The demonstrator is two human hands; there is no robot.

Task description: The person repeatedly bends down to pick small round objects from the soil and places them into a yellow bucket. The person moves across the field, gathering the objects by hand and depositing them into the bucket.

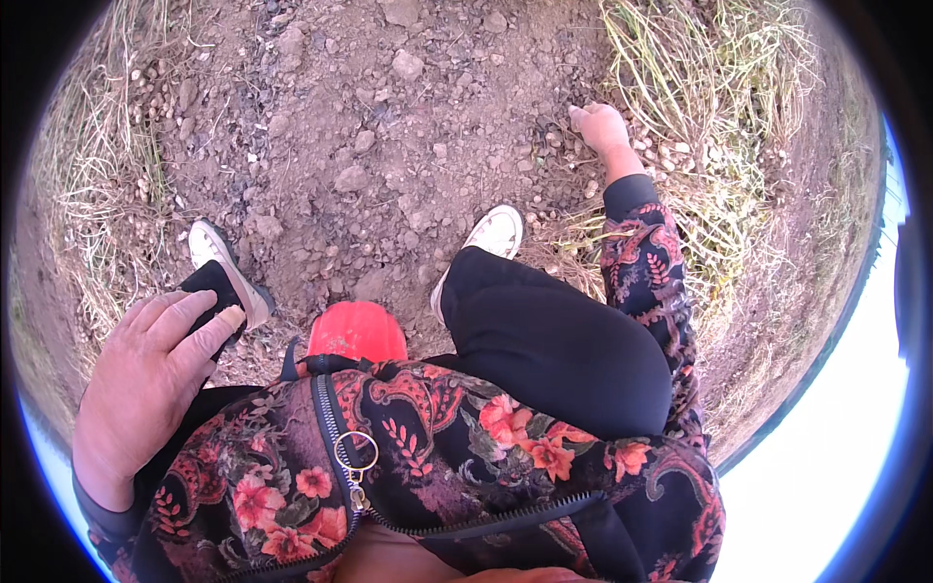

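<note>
My right hand point(601, 127) reaches down to the soil at the edge of a heap of pulled peanut plants point(685, 80). Its fingers are curled, and whether anything lies in them is hidden. Loose peanuts point(674, 149) in their shells lie beside that wrist, among pale stems. Over my bent left leg hangs my left hand point(157, 357), with nothing visible in it and a gap between thumb and fingers. Part of a red plastic object point(357, 331), smeared with soil, shows between my legs; my floral jacket point(430, 408) covers the rest.
Cloddy bare soil point(393, 146) stretches ahead between two rows of plants. Another row of dried peanut plants point(109, 167), with pods point(149, 91) at its edge, runs along the left. My white shoes point(499, 229) stand apart on the ground.
</note>
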